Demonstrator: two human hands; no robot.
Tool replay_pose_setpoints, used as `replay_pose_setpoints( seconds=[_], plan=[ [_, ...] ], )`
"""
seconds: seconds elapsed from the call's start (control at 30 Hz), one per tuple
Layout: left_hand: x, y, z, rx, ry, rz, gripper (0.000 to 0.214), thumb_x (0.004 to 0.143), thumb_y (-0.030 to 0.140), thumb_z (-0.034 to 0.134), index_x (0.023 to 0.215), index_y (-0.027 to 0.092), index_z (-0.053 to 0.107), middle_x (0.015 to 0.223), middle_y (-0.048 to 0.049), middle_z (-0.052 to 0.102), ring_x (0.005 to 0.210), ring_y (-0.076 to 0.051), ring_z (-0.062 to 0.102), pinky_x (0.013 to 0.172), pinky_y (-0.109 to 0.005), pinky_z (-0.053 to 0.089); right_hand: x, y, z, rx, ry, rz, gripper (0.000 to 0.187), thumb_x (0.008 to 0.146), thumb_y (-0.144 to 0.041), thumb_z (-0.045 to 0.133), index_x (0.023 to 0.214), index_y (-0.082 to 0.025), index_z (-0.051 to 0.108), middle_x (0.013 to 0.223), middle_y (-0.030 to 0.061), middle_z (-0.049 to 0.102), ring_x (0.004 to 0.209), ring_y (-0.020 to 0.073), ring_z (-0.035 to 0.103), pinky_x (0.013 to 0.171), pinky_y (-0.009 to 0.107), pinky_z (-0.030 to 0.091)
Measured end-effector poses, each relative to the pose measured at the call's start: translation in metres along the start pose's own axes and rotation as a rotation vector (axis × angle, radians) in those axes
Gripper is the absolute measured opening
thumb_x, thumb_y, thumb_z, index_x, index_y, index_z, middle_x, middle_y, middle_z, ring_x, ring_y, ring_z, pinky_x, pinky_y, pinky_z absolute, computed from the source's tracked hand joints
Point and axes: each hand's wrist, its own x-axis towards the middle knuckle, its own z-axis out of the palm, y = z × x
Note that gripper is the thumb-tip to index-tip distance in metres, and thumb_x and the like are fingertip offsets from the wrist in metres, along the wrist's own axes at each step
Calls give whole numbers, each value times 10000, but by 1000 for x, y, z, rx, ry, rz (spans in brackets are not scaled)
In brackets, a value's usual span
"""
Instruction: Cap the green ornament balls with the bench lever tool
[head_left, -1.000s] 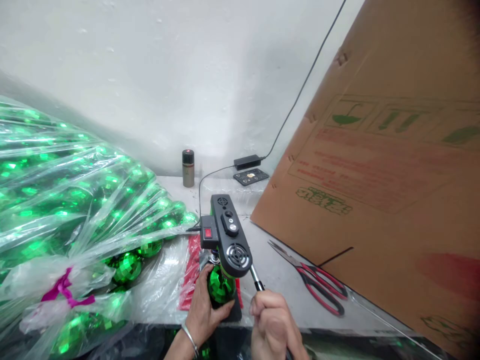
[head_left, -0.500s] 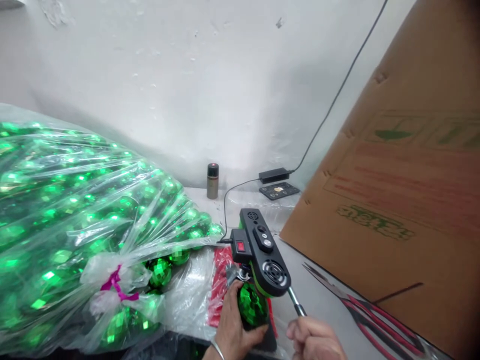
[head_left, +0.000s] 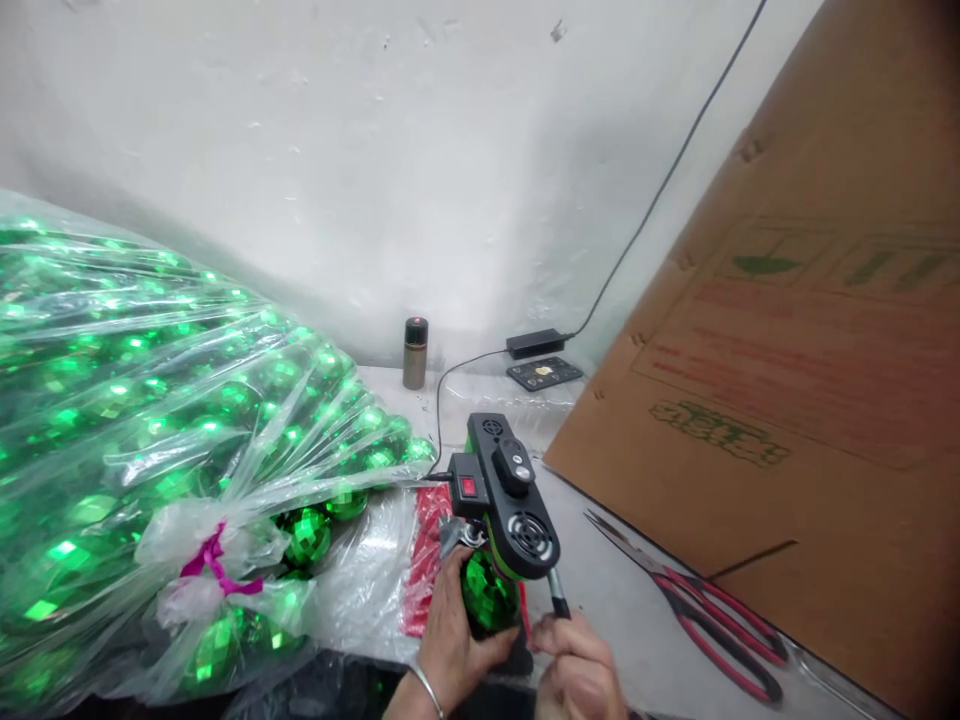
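Note:
My left hand [head_left: 454, 630] is closed round a green faceted ball ornament [head_left: 489, 592], steadying it from the left and below. The ball sits under the front end of a black machine [head_left: 514, 495] with round vents and a red switch [head_left: 468, 486]. My right hand [head_left: 577, 665] is wrapped round the dark end of a metal lever [head_left: 556, 590] that sticks out below the machine's front. The ball's top is hidden behind the machine. Red plastic wrapping [head_left: 424, 560] lies to the left of the machine.
A big clear bag [head_left: 225, 400] of green balls, knotted with a pink tie [head_left: 217, 565], fills the left side. Large red-handled scissors [head_left: 697, 610] lie at right by a cardboard box [head_left: 795, 330]. Behind stand a small canister [head_left: 415, 355], a power adapter [head_left: 536, 344] and a phone [head_left: 544, 373].
My right hand has moved left and closer to the ball, with the lever swung to a steeper angle. My left hand stays on the ball. The whole view has shifted slightly.

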Motion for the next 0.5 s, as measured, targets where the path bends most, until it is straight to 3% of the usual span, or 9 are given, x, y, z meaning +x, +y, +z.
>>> replay_pose_setpoints(
  seconds=[0.07,0.13,0.23,0.33,0.4,0.5],
  plan=[
    [-1,1,-1,3,0,-6,909,697,247,903,1514,160,514,1542,-234,640,1490,-452,610,1292,-713,458,3,0,-2,-33,-71,-91,467,1117,-262,583,654,-201,592,712,-13,697,602,110,666,791,301,606],
    [0,3,-2,6,1,-9,901,699,248,896,1508,162,511,1537,-232,643,1488,-451,613,1293,-720,450,15,-8,-2,-9,-76,-120,483,1131,-264,550,652,-204,551,681,-28,650,566,94,615,718,273,569],
    [4,5,-3,2,1,2,891,704,253,895,1502,156,511,1534,-240,646,1491,-460,614,1295,-729,443,48,-31,4,45,-72,78,436,1112,-175,540,679,-209,509,687,-28,588,569,90,550,544,242,414],
    [1,0,-6,12,8,34,894,721,242,909,1516,166,508,1543,-244,647,1489,-466,622,1276,-727,471,78,-52,14,106,-73,168,425,1107,-141,551,688,-210,521,643,-36,537,569,96,537,536,254,374],
    [-13,-11,-9,51,46,107,923,729,246,945,1538,190,506,1556,-246,645,1475,-470,639,1230,-710,532,87,-58,18,124,-55,146,444,1115,-144,552,677,-211,516,614,-42,508,562,97,525,558,264,382],
    [-55,-33,-21,196,122,322,922,754,291,999,1550,280,532,1553,-223,659,1444,-461,670,1142,-650,623,81,-59,18,93,-45,172,441,1116,-174,576,679,-207,524,648,-31,550,564,94,515,555,274,359]
  ],
)
